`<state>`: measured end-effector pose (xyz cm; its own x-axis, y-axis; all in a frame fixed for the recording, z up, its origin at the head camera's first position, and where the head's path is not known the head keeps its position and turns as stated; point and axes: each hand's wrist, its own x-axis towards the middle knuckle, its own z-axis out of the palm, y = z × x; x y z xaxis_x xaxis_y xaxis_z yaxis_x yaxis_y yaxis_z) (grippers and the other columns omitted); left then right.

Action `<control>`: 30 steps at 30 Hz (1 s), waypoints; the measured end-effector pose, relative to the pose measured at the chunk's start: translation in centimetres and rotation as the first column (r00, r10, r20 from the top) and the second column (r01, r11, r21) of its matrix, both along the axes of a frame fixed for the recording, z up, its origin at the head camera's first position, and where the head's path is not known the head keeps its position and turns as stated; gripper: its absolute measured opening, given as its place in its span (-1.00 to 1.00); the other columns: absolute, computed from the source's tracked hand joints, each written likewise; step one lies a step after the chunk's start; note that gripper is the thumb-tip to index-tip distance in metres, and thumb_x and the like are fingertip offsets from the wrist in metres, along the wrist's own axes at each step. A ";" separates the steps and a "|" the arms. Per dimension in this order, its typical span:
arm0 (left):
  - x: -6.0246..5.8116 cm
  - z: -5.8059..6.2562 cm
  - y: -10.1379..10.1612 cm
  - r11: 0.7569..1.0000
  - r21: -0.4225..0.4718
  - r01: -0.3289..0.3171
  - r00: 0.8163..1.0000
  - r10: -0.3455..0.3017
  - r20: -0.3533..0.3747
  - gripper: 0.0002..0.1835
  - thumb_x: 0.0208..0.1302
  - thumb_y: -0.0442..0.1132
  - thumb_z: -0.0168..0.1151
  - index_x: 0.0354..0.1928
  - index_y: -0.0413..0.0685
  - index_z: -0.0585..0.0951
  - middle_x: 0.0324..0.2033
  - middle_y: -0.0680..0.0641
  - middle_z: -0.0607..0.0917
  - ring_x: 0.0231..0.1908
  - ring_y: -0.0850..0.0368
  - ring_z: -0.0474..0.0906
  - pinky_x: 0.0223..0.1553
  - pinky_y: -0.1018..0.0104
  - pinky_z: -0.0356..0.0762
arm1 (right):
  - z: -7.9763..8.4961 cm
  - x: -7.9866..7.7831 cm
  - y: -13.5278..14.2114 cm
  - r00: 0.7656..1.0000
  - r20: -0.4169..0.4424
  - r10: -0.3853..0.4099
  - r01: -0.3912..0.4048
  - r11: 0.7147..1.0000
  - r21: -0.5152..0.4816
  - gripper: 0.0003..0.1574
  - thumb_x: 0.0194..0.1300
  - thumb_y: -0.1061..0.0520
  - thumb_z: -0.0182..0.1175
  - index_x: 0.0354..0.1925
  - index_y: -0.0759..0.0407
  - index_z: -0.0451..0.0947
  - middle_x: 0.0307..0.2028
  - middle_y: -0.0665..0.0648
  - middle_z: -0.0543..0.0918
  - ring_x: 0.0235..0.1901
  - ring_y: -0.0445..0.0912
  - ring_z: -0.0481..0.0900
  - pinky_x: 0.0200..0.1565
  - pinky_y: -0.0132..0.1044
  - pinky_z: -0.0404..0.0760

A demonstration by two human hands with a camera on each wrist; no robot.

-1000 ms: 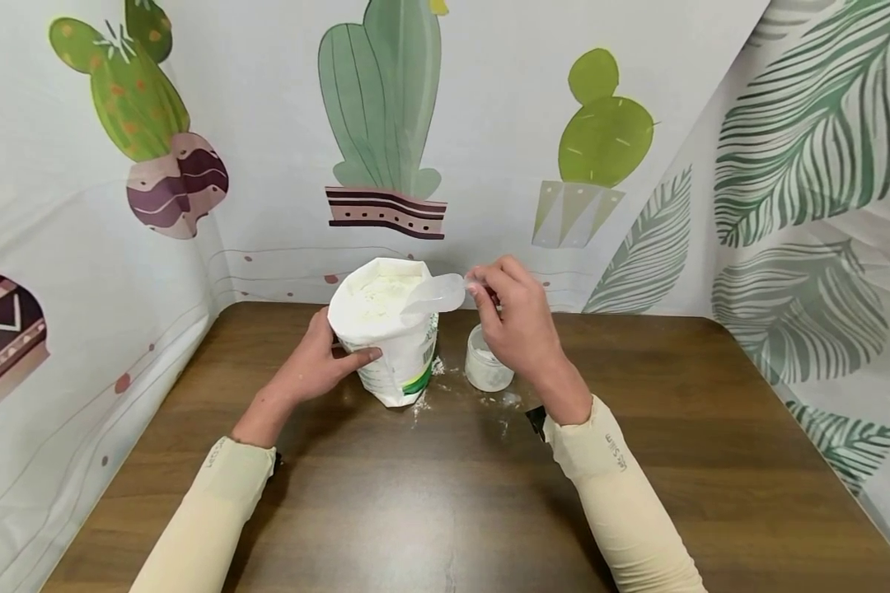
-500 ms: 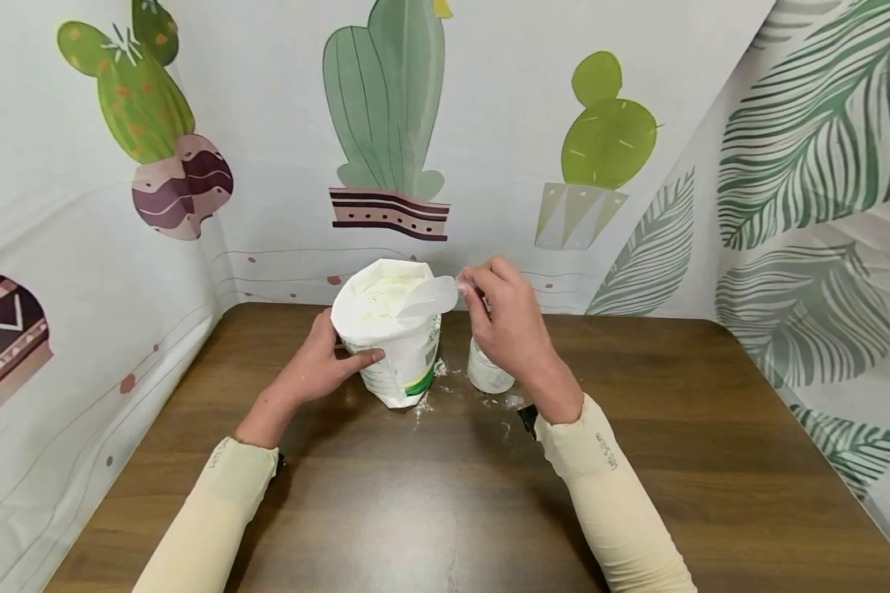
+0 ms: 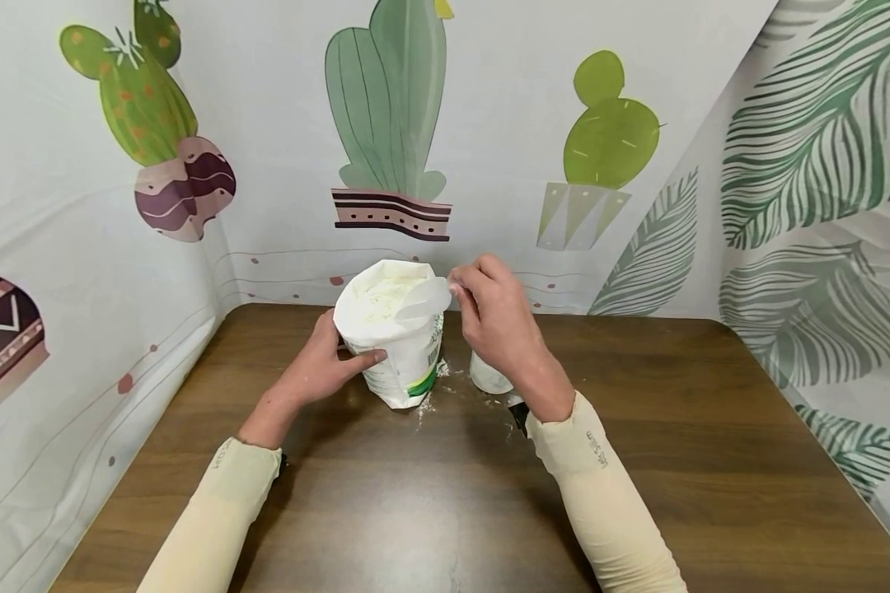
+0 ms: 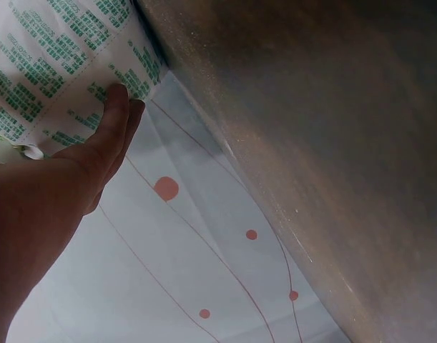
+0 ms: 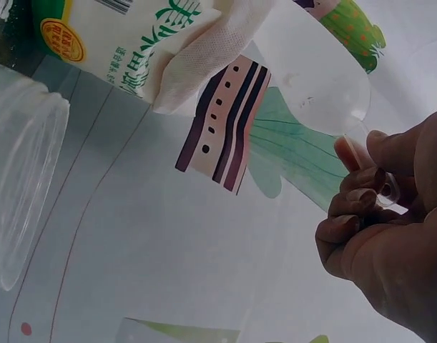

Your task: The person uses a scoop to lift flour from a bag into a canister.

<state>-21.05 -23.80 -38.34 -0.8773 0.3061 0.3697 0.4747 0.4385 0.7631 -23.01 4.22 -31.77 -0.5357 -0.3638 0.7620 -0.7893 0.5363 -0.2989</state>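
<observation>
A white paper bag (image 3: 396,354) of pale powder, open at the top, stands on the table tilted a little. My left hand (image 3: 313,369) holds it from the left side, thumb across the front; in the left wrist view the bag (image 4: 57,64) shows green print. My right hand (image 3: 500,317) pinches the handle of a translucent plastic scoop (image 3: 425,298). The scoop's bowl lies over the bag's right rim, its tip at the powder. Below my right hand is a clear round jar (image 3: 487,375), partly hidden by that hand; its open mouth (image 5: 43,179) shows in the right wrist view.
Spilled white powder (image 3: 445,371) is scattered on the brown wooden table (image 3: 386,494) between bag and jar. A white cloth (image 3: 267,206) printed with cacti and leaves hangs right behind the table's back edge and at both sides.
My right hand has moved left with the scoop, bringing its bowl further over the bag's opening. The hand now covers more of the jar. My left hand keeps its hold on the bag.
</observation>
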 end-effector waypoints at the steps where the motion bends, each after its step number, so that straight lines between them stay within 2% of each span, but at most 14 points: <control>1: 0.0 0.0 0.0 1.000 -0.001 -0.002 1.000 0.002 0.001 -0.24 0.23 -0.35 0.58 0.42 -0.25 0.43 0.19 -0.15 0.59 0.17 0.02 0.55 0.12 0.16 0.60 | 0.0 0.0 -0.1 1.000 0.003 -0.002 0.002 1.000 0.005 -0.83 0.54 0.30 0.21 -0.10 0.37 0.73 -0.29 0.23 0.57 -0.28 0.08 0.49 -0.21 -0.13 0.52; 4: 0.2 -0.1 0.1 1.000 -0.001 -0.017 1.000 0.017 0.011 -0.23 0.23 -0.35 0.57 0.43 -0.26 0.42 0.20 -0.18 0.56 0.21 -0.02 0.48 0.15 0.07 0.57 | 0.0 0.0 -0.3 1.000 0.011 -0.007 0.007 1.000 0.011 -0.84 0.53 0.32 0.21 -0.10 0.37 0.73 -0.30 0.23 0.55 -0.27 0.09 0.50 -0.21 -0.12 0.52; 8: -0.9 -1.9 -0.4 1.000 0.007 -0.030 1.000 0.030 0.006 -0.21 0.22 -0.32 0.59 0.45 -0.16 0.41 0.22 -0.15 0.53 0.23 -0.02 0.45 0.15 -0.05 0.57 | 0.0 0.1 -0.5 1.000 0.012 -0.010 0.010 1.000 0.023 -0.85 0.53 0.33 0.21 -0.11 0.37 0.72 -0.31 0.23 0.54 -0.27 0.10 0.50 -0.20 -0.11 0.52; 11: -1.8 -3.2 -0.9 0.999 -0.001 -0.039 0.999 0.039 -0.003 -0.20 0.22 -0.28 0.61 0.46 -0.07 0.41 0.22 -0.08 0.52 0.24 0.03 0.44 0.13 -0.04 0.59 | 0.0 0.1 -0.7 1.000 0.016 -0.013 0.012 0.999 0.035 -0.84 0.53 0.32 0.21 -0.11 0.38 0.72 -0.32 0.24 0.53 -0.28 0.11 0.49 -0.20 -0.10 0.51; 14: -1.5 -2.7 -0.8 0.999 0.003 -0.037 0.999 0.037 -0.010 -0.21 0.21 -0.30 0.60 0.44 -0.10 0.43 0.20 -0.08 0.53 0.23 0.02 0.43 0.15 -0.05 0.57 | 0.1 0.1 -0.8 1.000 0.016 -0.018 0.017 0.999 0.036 -0.85 0.53 0.33 0.21 -0.12 0.38 0.72 -0.33 0.23 0.51 -0.29 0.11 0.48 -0.21 -0.10 0.51; 21: 0.2 0.0 0.0 1.000 -0.007 -0.023 1.000 0.023 0.008 -0.25 0.23 -0.35 0.57 0.42 -0.25 0.43 0.18 -0.16 0.56 0.21 -0.03 0.49 0.15 -0.02 0.58 | 0.0 -0.1 -1.2 1.000 -0.008 -0.007 0.008 0.999 0.045 -0.84 0.52 0.34 0.21 -0.13 0.40 0.72 -0.36 0.23 0.48 -0.30 0.11 0.48 -0.22 -0.10 0.50; 26: 0.4 0.0 0.1 0.999 -0.010 -0.035 0.998 0.036 0.045 -0.18 0.24 -0.34 0.57 0.48 -0.25 0.36 0.25 -0.21 0.47 0.27 -0.08 0.40 0.15 -0.07 0.60 | -0.1 -0.1 -1.5 1.000 -0.016 -0.003 0.003 0.999 0.046 -0.84 0.52 0.35 0.20 -0.14 0.41 0.71 -0.36 0.23 0.48 -0.31 0.11 0.47 -0.22 -0.10 0.50; 30: -0.3 -1.0 -0.2 0.999 0.013 -0.033 0.999 0.033 0.031 -0.17 0.23 -0.33 0.58 0.48 -0.20 0.37 0.25 -0.20 0.47 0.28 -0.11 0.40 0.16 -0.16 0.58 | -0.2 -0.3 -1.6 0.999 -0.033 0.001 0.001 0.999 0.046 -0.86 0.51 0.35 0.22 -0.15 0.42 0.71 -0.37 0.23 0.47 -0.32 0.12 0.47 -0.23 -0.08 0.50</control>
<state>-21.31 -23.98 -39.35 -0.8977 0.2721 0.3465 0.4365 0.4434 0.7829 -23.28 2.58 -31.98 -0.5104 -0.3990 0.7617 -0.7983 0.5492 -0.2473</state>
